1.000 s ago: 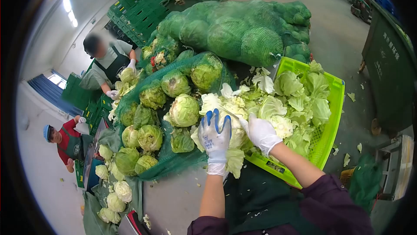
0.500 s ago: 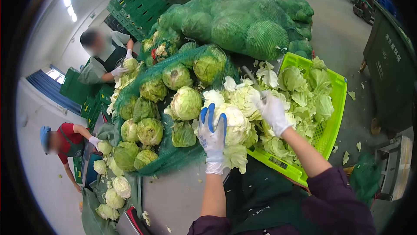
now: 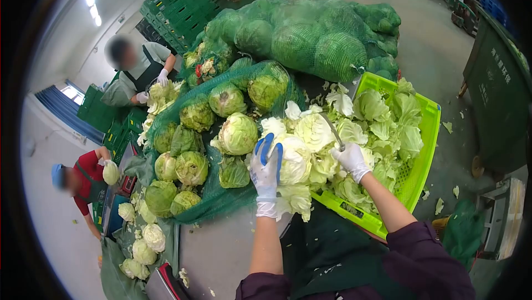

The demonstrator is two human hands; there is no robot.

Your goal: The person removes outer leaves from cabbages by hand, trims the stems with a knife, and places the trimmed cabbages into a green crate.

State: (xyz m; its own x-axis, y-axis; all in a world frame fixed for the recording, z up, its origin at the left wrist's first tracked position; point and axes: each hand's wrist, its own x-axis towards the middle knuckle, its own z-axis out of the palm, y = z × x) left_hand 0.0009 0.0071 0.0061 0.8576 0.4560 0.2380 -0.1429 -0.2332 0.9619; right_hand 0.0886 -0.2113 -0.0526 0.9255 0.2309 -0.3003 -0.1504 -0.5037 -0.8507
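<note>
My left hand (image 3: 266, 167), in a white glove with blue fingertips, rests with fingers apart against the left side of a pale, peeled cabbage (image 3: 293, 160). In my gloved right hand (image 3: 351, 159) is the handle of a curved knife (image 3: 331, 128), its blade pointing up and left over the cabbage leaves. Loose leaves fill a bright green crate (image 3: 426, 134) on the right. Left of my left hand, a whole cabbage (image 3: 238, 134) lies among others on an open green net (image 3: 213, 203).
Behind lies a large green net sack (image 3: 310, 37) full of cabbages. At the left, one person (image 3: 141, 70) handles leaves, and another in red (image 3: 86, 175) holds a cabbage. A dark green bin (image 3: 496, 89) stands at the right. Trimmed cabbages (image 3: 153, 237) lie at lower left.
The knife's blade has swung upright, away from the leaves, and my right hand has shifted slightly down. My left hand has moved slightly left. The person in red has lifted a cabbage.
</note>
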